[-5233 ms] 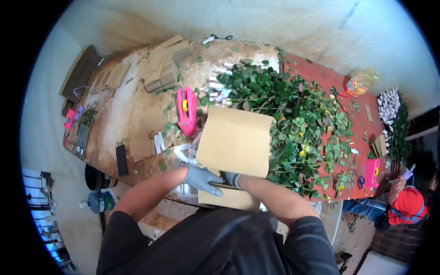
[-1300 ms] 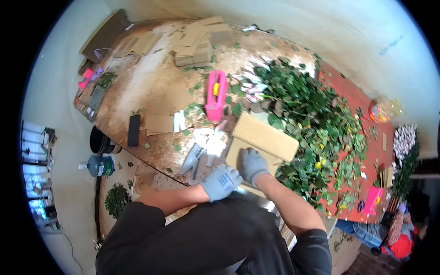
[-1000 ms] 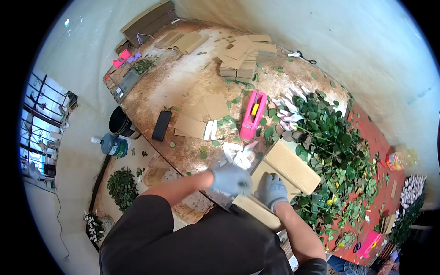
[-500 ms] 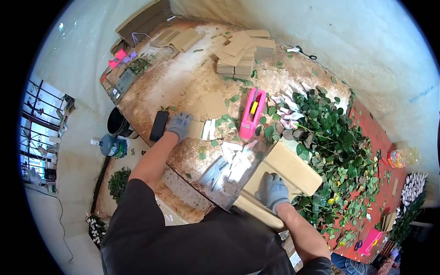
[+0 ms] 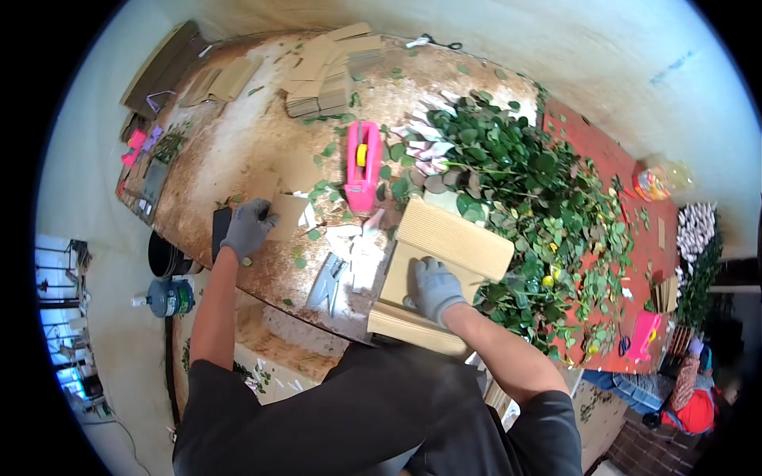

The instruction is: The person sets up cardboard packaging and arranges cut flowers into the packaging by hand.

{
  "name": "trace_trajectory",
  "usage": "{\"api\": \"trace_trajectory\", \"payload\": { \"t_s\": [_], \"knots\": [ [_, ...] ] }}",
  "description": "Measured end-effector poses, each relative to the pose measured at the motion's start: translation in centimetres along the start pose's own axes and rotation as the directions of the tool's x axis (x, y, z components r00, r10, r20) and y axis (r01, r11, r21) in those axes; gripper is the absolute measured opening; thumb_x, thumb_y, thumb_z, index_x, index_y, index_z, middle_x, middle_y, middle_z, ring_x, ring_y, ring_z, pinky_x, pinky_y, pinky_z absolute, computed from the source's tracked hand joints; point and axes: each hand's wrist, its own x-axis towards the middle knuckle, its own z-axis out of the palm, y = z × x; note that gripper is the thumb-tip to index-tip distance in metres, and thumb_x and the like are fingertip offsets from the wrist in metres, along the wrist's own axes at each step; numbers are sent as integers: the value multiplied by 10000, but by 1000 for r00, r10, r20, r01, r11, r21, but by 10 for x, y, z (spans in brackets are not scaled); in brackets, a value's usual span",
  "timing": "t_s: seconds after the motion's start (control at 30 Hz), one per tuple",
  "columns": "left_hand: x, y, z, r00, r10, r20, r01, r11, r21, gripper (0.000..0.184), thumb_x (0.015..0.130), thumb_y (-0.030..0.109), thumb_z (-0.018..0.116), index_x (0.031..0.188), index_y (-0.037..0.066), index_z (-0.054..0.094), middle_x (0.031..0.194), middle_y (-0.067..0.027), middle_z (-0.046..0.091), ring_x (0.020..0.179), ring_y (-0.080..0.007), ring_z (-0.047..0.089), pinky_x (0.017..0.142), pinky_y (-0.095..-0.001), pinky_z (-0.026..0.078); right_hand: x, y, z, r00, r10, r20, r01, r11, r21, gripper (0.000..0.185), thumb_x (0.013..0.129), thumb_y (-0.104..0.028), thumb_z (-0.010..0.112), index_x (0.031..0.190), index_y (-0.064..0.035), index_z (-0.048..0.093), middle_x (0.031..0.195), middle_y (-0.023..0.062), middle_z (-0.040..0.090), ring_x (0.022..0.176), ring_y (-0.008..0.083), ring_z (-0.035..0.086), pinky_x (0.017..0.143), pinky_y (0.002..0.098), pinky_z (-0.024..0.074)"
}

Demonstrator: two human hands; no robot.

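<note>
My left hand (image 5: 249,227), in a grey glove, pinches the edge of a small flat cardboard piece (image 5: 289,216) between thumb and fingers. More flat cardboard lies just beyond it, and a black box-shaped object (image 5: 221,230) is beside the hand. My right hand (image 5: 436,290), also gloved, lies on a larger bent cardboard sheet with ribbed flaps (image 5: 456,238), its thumb apart from its fingers. Between the hands are a grey stapler (image 5: 327,282) and crumpled white paper pieces (image 5: 365,262). A pink tape dispenser (image 5: 362,170) with yellow tape stands beyond them.
Leafy stems (image 5: 508,159) with wrapped flower heads cover the right side, over a red surface (image 5: 583,135). Stacked cardboard (image 5: 321,87) and scissors (image 5: 440,42) lie at the back. A water jug (image 5: 169,298) is below the left edge. Another person (image 5: 690,404) is at far right.
My left hand has gone from lying over the cardboard to pinching one small piece, which now partly covers the white strips. My right hand stays on the ribbed sheet. The view has swung right.
</note>
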Motion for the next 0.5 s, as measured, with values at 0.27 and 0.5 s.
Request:
{"api": "trace_trajectory", "payload": {
  "t_s": [0.27, 0.5],
  "knots": [
    [-47, 150, 125, 881, 326, 342, 51, 655, -754, 309, 953, 128, 670, 1223, -23, 661, 1125, -78, 721, 1001, -136, 651, 913, -316, 522, 6, 10, 19, 1000, 9, -22, -9, 1000, 2, 648, 791, -382, 789, 1284, -35, 549, 1263, 213, 576, 1146, 383, 602, 945, 455, 528],
    [-50, 156, 186, 879, 331, 343, 38, 670, -742, 323, 950, 108, 667, 1246, -22, 654, 1158, -71, 715, 1061, -135, 629, 965, -317, 498, 13, 34, 5, 986, -138, 91, 133, 990, 51, 557, 849, -227, 694, 1351, -26, 564, 1232, 236, 629, 1124, 372, 623, 936, 469, 527]
  ]
}}
